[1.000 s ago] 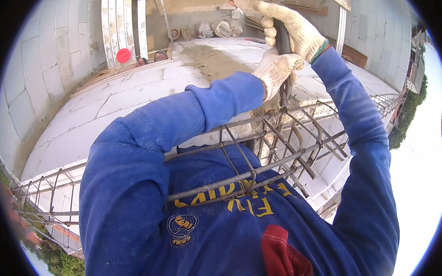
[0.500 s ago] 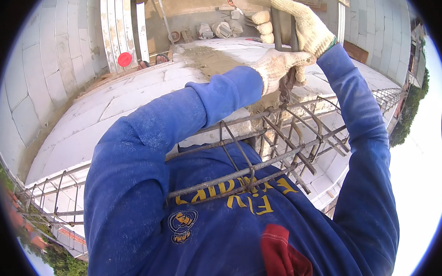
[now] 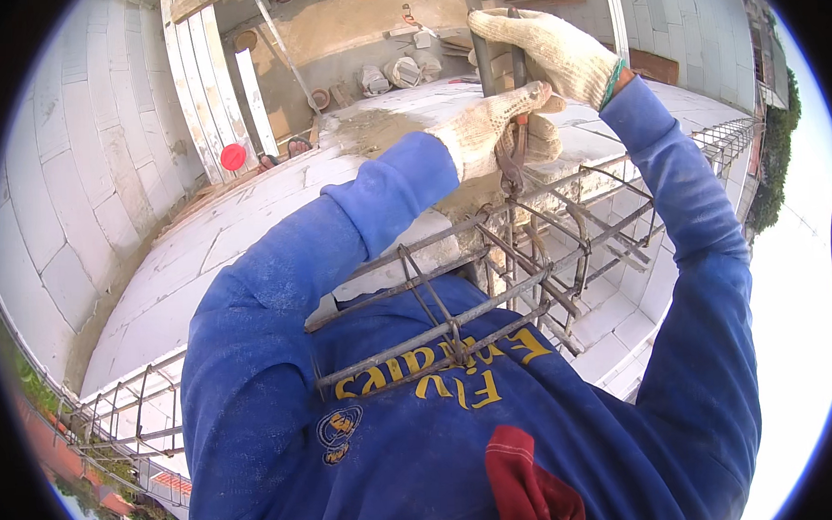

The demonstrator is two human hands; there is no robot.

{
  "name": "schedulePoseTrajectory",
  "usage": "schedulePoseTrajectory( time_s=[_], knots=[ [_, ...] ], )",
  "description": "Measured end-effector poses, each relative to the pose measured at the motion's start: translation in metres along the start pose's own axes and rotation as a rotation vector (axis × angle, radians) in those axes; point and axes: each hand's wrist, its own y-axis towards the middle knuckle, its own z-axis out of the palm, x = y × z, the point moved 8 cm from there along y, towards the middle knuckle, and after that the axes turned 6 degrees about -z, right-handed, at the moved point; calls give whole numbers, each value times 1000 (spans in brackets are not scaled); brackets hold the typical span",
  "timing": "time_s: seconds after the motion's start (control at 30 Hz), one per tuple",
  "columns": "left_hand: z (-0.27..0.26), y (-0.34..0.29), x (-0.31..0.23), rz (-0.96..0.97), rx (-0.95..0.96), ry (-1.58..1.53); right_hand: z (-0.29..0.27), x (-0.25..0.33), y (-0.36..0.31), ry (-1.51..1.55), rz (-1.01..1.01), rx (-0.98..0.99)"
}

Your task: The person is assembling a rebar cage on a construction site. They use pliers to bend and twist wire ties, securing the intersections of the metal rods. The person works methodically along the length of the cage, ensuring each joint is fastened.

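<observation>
Both my hands wear cream knitted gloves and hold a long-handled tool that looks like a bolt cutter [image 3: 511, 176]. Its two dark handles stand upright, slightly apart. My right hand [image 3: 555, 53] is closed over them near the top, fingers curled across. Lower down, my left hand [image 3: 485, 134] wraps around the tool just above its rusty metal head. That head meets the bars at the far side of a rebar cage [image 3: 452, 330], where several rods cross. The exact bite of the jaws is too small to make out. The cage runs sideways close against my blue shirt.
A white block wall [image 3: 249, 211] with a mortar patch lies under the hands. White-painted planks [image 3: 210, 93] lean at left beside a red disc [image 3: 234, 156]. Another person's sandalled feet [image 3: 297, 147] show nearby. Several pale bags [image 3: 402, 72] lie below. Rebar ends jut out at right.
My right fingers, stretched out before, are now curled over the handles. Both hands and the tool sit farther left in view, and the whole view has shifted a little.
</observation>
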Motion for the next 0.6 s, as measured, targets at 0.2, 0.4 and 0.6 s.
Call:
schedulePoseTrajectory(
  time_s=[0.2,0.4,0.6],
  knots=[
    [3,-8,-15,94,-247,433,-18,12,-39,-191,-122,-122],
    [8,-17,-10,337,-264,40,2,36,-57,-420,-196,-8],
    [-36,19,16,130,-213,-212,-13,36,-49,-528,-97,-175]
  ],
)
